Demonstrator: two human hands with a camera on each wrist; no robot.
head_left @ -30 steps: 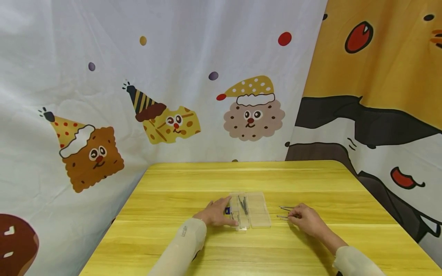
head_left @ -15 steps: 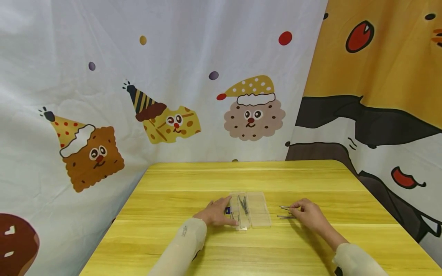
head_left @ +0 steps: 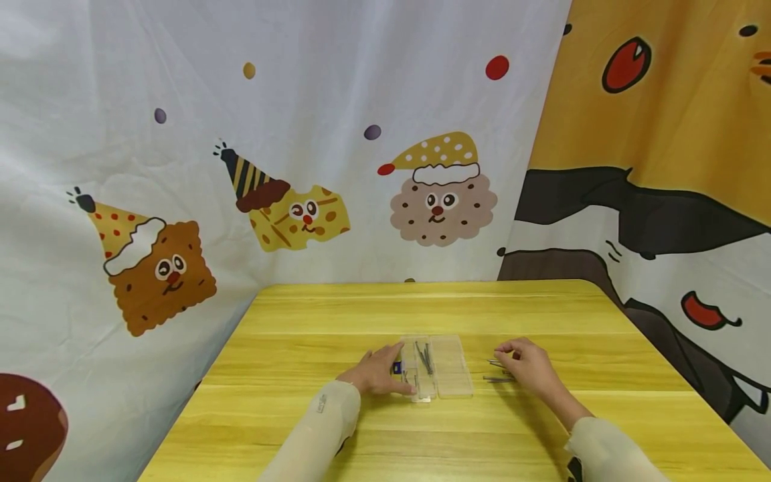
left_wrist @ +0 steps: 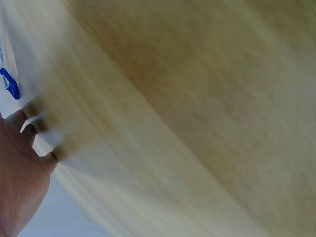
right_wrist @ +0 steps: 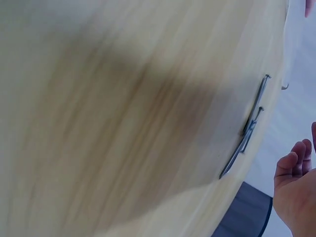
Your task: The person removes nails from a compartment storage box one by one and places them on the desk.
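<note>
On the yellow wooden table point(head_left: 337, 314) lies a clear plastic compartment box point(head_left: 435, 367), open, with dark nails inside. The left hand point(head_left: 378, 372) rests flat against its left edge, fingers straight and touching it. The right hand point(head_left: 525, 367) hovers over loose steel nails point(head_left: 497, 378) just right of the box, fingers curled; whether they pinch one I cannot tell.

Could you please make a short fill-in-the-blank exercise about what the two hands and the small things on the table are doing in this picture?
1. The clear plastic box lies on a ____ wooden table.
2. The left hand rests on the box's ____ side.
3. The loose nails lie beside the ____ hand.

Missing words: yellow; left; right
</note>
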